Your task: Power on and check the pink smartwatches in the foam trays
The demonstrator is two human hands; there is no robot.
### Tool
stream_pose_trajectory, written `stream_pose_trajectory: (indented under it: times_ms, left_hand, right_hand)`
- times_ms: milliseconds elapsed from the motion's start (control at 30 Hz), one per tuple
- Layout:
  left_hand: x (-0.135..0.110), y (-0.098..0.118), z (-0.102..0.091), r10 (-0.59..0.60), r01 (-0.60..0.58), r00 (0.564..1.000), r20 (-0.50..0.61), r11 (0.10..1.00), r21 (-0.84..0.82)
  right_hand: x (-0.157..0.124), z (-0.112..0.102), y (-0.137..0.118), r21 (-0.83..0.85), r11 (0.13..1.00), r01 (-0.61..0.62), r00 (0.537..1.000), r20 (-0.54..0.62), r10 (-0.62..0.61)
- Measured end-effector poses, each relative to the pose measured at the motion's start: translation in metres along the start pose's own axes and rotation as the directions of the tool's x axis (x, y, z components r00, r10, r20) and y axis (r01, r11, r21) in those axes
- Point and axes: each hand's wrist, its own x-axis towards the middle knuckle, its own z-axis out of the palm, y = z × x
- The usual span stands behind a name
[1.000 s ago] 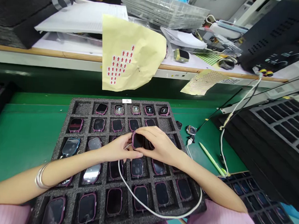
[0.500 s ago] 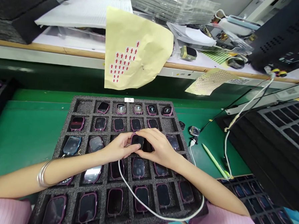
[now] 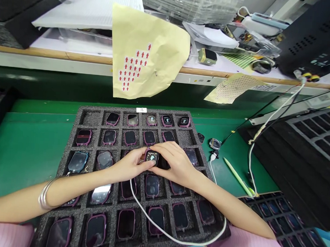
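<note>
Both hands hold one smartwatch (image 3: 152, 157) with a purple case, its screen lit with a watch face. My left hand (image 3: 134, 161) grips it from the left, thumb at the lower edge of the screen. From the right, my right hand (image 3: 176, 161) pinches its side with fingers and thumb. A white cable (image 3: 159, 228) comes out below my left hand and loops over the tray; its end there is hidden. Beneath lies a black foam tray (image 3: 116, 131) with several purple-cased watches in its compartments. One blue-cased watch (image 3: 78, 161) sits at the left.
A green pen (image 3: 238, 177) and a cable plug (image 3: 213, 155) lie right of the tray. Behind is a shelf (image 3: 82, 62) with papers, clear plastic trays and a green watch (image 3: 207, 56). A yellow sticker sheet (image 3: 146, 60) hangs from it. More foam trays (image 3: 316, 135) stand at the right.
The held watch's screen was dark and now shows a lit face. One watch screen in the tray's back row has gone dark. My hands keep nearly the same place.
</note>
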Motion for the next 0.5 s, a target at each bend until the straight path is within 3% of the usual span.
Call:
stream_pose_trajectory:
  times_ms: [200,300,400,500]
  left_hand:
    - [0.0,-0.004,-0.002,0.036,-0.04,0.998,0.051,0.997,0.064]
    - [-0.003,-0.003,-0.001,0.006,-0.014,0.997,0.075,0.994,0.107]
    - [-0.005,-0.003,-0.001,-0.069,0.059,0.989,0.13,0.995,0.082]
    - [-0.006,-0.006,-0.002,-0.073,0.069,0.987,0.14,0.997,0.033]
  right_hand:
    - [-0.001,0.0,-0.006,-0.012,1.0,-0.009,1.0,0.014,0.009]
    - [-0.002,-0.013,-0.006,0.033,0.999,-0.013,1.0,-0.001,0.013]
    - [-0.008,-0.04,0.016,0.087,0.991,-0.101,0.989,-0.102,0.11]
    - [-0.024,-0.064,0.054,-0.035,0.974,-0.222,0.969,-0.122,0.217]
